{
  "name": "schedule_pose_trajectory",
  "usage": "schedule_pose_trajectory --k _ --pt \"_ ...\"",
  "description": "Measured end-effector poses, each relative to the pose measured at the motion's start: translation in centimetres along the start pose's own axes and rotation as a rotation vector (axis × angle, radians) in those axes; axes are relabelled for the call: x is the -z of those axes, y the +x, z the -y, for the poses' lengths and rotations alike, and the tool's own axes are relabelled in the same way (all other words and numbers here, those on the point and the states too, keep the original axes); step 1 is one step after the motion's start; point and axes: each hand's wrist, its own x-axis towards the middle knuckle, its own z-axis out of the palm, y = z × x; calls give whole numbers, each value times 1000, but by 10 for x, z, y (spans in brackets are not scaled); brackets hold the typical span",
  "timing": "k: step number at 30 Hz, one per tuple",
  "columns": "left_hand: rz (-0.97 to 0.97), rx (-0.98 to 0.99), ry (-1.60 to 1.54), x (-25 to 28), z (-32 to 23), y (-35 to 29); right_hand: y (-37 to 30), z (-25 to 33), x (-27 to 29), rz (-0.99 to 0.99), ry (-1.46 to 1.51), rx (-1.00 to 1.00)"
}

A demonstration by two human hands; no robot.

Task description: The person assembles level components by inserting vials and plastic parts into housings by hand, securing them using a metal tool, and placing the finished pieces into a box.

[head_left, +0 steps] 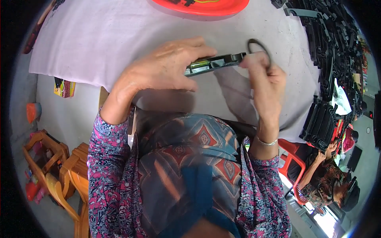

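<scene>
My left hand (164, 65) is wrapped round one end of a narrow black plastic housing (222, 61), which it holds just above the cloth. Inside the housing's open side shows a shiny green-yellow strip (200, 64). At the other end, my right hand (266, 77) is closed, thumb and fingers pinched together and slightly blurred. A thin dark loop (254, 40) curves up out of the right fingers; whether it is a cord or a handle, I cannot make out. The right fingertips are close to the housing's end, and contact is unclear.
A pale cloth (99, 35) covers the table. Beyond my hands lies a red plate (222, 10) with small dark parts and a yellow cord. Many black plastic parts (317, 47) are piled along the right. Another person (325, 178) works there; wooden chairs (75, 170) stand at lower left.
</scene>
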Motion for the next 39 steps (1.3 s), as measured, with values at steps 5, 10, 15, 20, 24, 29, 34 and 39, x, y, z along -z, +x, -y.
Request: schedule_pose_trajectory --k 5,10,15,20,24,29,34,39 --pt "13 35 -39 2 0 -5 7 9 16 -49 683 110" --pt "-51 22 11 -3 0 -9 25 26 21 191 1114 211" --pt "-142 23 27 -11 0 -11 40 24 -19 210 1178 185" --pt "-211 -7 8 -15 2 -12 44 17 -34 161 1120 154" --pt "-187 12 17 -13 1 -11 45 19 -39 160 1145 131" --pt "-173 16 20 -12 1 -11 46 14 -42 218 1026 224" --pt "-194 -11 6 -14 4 -11 41 20 -54 204 1001 284" --pt "-167 10 5 -16 5 -9 41 22 -54 234 903 381"
